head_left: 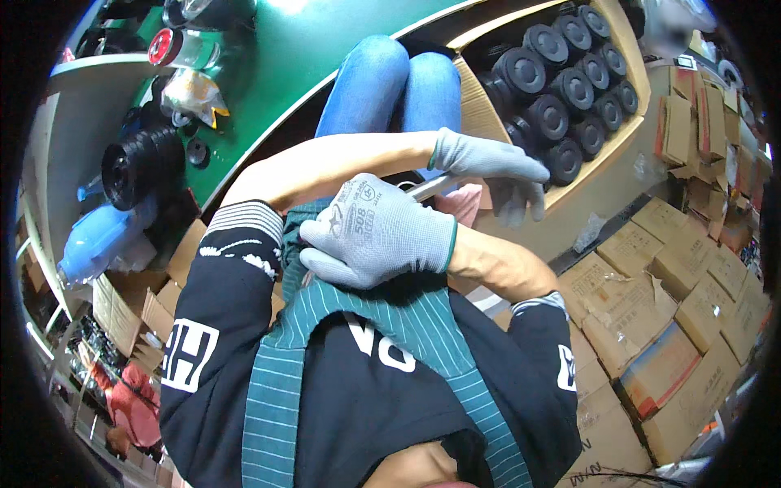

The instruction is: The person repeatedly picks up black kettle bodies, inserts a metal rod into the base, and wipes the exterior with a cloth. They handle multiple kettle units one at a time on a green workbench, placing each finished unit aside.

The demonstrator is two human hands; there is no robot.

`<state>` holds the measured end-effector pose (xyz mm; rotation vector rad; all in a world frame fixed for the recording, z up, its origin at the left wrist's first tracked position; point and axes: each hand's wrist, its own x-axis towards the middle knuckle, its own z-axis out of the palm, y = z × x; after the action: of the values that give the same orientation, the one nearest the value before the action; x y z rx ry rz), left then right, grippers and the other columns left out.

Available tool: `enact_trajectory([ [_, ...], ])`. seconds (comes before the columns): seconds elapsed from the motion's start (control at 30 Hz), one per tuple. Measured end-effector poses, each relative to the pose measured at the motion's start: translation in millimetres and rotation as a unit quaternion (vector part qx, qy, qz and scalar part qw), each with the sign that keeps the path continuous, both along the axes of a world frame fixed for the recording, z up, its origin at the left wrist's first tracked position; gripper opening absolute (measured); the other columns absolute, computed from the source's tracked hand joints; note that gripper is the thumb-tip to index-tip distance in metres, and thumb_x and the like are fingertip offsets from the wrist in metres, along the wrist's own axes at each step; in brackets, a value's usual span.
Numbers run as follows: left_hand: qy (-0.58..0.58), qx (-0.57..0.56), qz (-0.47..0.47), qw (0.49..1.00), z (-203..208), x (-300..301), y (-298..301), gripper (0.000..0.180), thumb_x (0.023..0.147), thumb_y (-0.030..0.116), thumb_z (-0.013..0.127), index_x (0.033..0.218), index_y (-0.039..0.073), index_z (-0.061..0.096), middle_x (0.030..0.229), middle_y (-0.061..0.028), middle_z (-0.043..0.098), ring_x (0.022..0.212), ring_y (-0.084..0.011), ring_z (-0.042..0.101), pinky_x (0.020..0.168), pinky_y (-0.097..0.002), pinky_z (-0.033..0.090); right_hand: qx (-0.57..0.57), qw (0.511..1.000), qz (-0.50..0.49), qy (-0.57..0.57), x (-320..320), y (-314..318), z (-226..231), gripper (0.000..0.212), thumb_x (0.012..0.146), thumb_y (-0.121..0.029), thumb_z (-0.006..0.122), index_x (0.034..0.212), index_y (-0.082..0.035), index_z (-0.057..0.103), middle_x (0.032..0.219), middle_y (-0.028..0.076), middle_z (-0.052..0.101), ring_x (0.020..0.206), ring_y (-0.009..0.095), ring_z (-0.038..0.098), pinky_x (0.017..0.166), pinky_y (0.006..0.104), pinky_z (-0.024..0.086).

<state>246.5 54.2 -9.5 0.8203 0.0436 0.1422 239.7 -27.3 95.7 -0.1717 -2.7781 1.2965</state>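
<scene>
My forearms cross in front of my striped green apron (297,333), and both hands wear grey knit gloves. My left hand (492,167) reaches across to the right, palm down, its fingers stretched out near a carton of round black lidded containers (547,118). It shows nothing in its grasp. Lower and nearer my body, my right hand (378,232) lies against the apron with its fingers curled in. What they hold, if anything, is hidden. Behind that hand a grey bar (429,187) slants up toward my left wrist; whether either hand touches it I cannot tell.
A green tabletop (301,32) spreads ahead and left, holding a red-lidded clear jar (183,50), a plastic bag (194,96) and black ribbed containers (142,167). A blue bag (102,240) hangs at left. Flattened cardboard boxes (630,301) cover the right side. Another person (134,403) is far left.
</scene>
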Motion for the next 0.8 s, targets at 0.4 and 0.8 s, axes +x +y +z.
enact_trajectory([
  [0.4, 0.358, 0.529, 0.444, 0.628, 102.2, -201.0, -6.7, 0.027, 0.11, 0.025, 0.059, 0.121, 0.005, 0.074, 0.115, -0.0121, 0.075, 0.103, -0.0288, 0.076, 0.089, -0.0402, 0.061, -0.726, 0.468, -0.304, 0.402, 45.4, 40.7, -57.0, 0.08, 0.112, -0.068, 0.028, 0.141, -0.001, 0.061, 0.116, 0.023, 0.076, 0.115, 0.036, 0.072, 0.116, 0.0517, 0.05],
  [0.8, 0.551, 0.619, 0.257, 0.497, 114.5, -123.4, -119.3, 0.01, 0.1, 0.022, 0.067, 0.097, 0.012, 0.07, 0.072, -0.0096, 0.07, 0.06, -0.0265, 0.074, 0.047, -0.0426, 0.052, 0.156, 0.915, -0.354, 0.116, 69.8, 37.9, -100.7, 0.025, 0.104, -0.029, 0.05, 0.091, -0.013, 0.065, 0.08, 0.012, 0.061, 0.081, 0.037, 0.064, 0.084, 0.0474, 0.051],
])
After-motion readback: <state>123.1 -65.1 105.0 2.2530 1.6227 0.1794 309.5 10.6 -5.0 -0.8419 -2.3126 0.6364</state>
